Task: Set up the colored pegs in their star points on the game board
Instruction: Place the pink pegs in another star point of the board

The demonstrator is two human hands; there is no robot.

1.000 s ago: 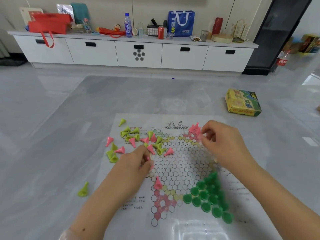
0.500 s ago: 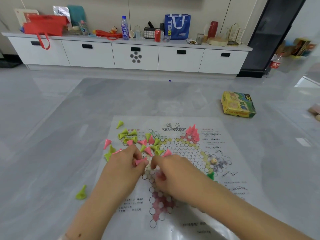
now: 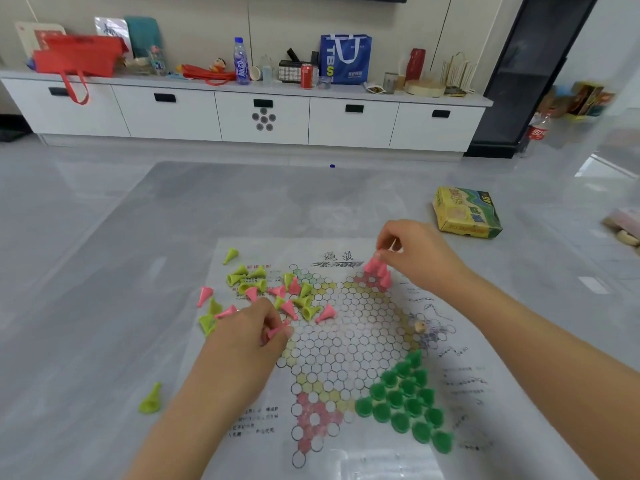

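A: Plastic pegs, hollow cones; judged light, stiff and a little slick. Best pinched near the tip, base down.

B: Hands? Right hand [image 3: 414, 254] at 1 o'clock of the game board [image 3: 349, 344], fingertips closed on a pink peg [image 3: 375, 263] atop the pink cluster [image 3: 379, 277]. Left hand [image 3: 247, 336] at 9 o'clock, fingers pinching another pink peg [image 3: 277, 331].

A: Loose mixed pile [image 3: 273, 292] at 10 o'clock; green pegs [image 3: 405, 400] fill the 5 o'clock point.

B: Writing: blue bag [image 3: 345, 58] reads "TBS". Board print and yellow box [image 3: 465, 213] too blurred to read.
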